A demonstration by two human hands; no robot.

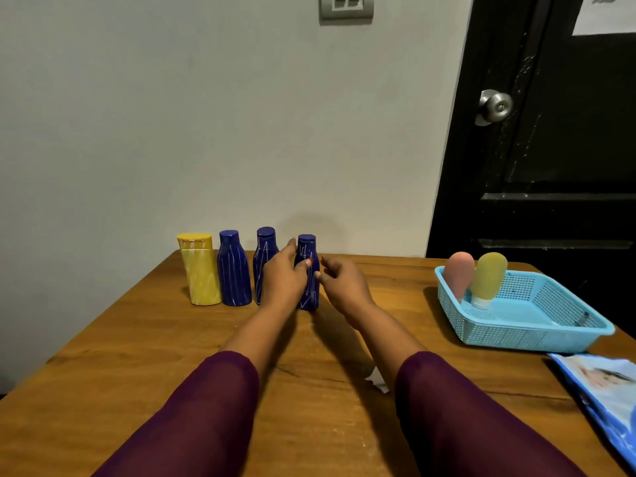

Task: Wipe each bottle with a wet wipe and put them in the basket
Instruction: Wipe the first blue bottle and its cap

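Against the wall stands a row of bottles: a yellow bottle, then three dark blue bottles with white scribbles, the left one, the middle one and the rightmost blue bottle. My left hand grips the rightmost blue bottle, thumb across its front. My right hand hovers just right of that bottle, fingers loosely curled, holding nothing. A light blue basket sits at the right with a pink bottle and a yellow-green bottle standing in it.
A blue wet wipe pack lies at the table's right front edge. A small white wipe piece lies on the wooden table by my right forearm. A black door stands behind the basket.
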